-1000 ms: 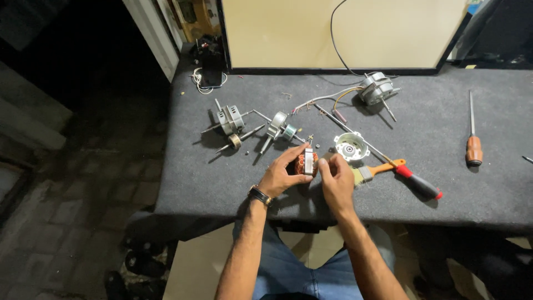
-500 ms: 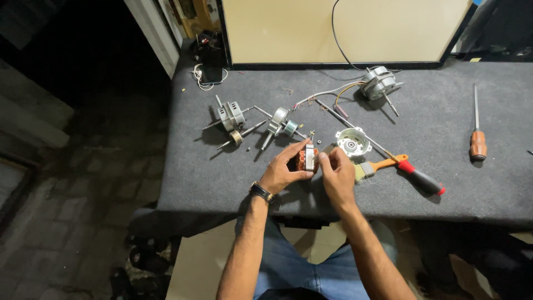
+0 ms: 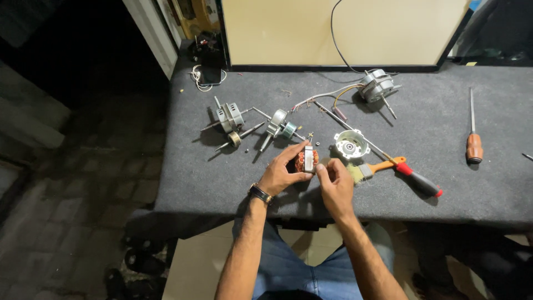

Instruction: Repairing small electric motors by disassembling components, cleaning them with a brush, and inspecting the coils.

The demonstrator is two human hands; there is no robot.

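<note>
Now, left hand (image 3: 282, 175): clamped on motor stator (image 3: 307, 160).
Right hand (image 3: 335, 186): fingertips pinch stator's right side.
Far right: round cover (image 3: 351, 144).

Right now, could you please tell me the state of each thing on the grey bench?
Copper-wound motor stator: lifted, gripped by left hand and right hand.
Round silver end cap: detached, lying flat.
Orange-handled brush: lying unused.
Wooden-handled screwdriver: lying apart.
Wired grey motor: assembled.

Small motor stator (image 3: 307, 159): copper windings, metal core, held upright on edge above grey table's near edge.
</note>
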